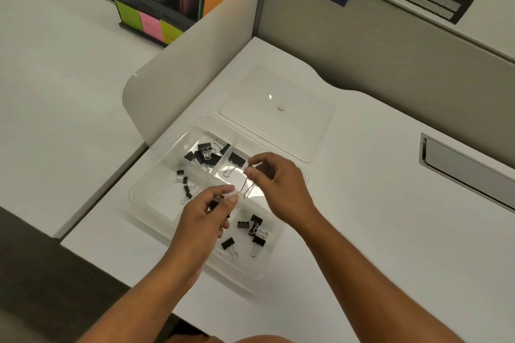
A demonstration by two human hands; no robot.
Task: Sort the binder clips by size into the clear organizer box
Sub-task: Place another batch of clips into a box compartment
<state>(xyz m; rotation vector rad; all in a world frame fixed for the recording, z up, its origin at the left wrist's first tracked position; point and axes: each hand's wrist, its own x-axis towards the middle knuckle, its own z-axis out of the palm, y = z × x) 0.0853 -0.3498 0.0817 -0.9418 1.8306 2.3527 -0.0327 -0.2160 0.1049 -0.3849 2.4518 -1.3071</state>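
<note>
Binder clip (216,202) pinched in my left hand (206,217) above the organizer box (156,203); right hand (274,178) fingers pinch its springy wire handles. Light, stiff, probably slick steel: best gripped by the body.

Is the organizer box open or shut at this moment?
Open. The box shows its compartments uncovered with clips lying in them, and its clear lid lies flat on the desk behind it.
</note>
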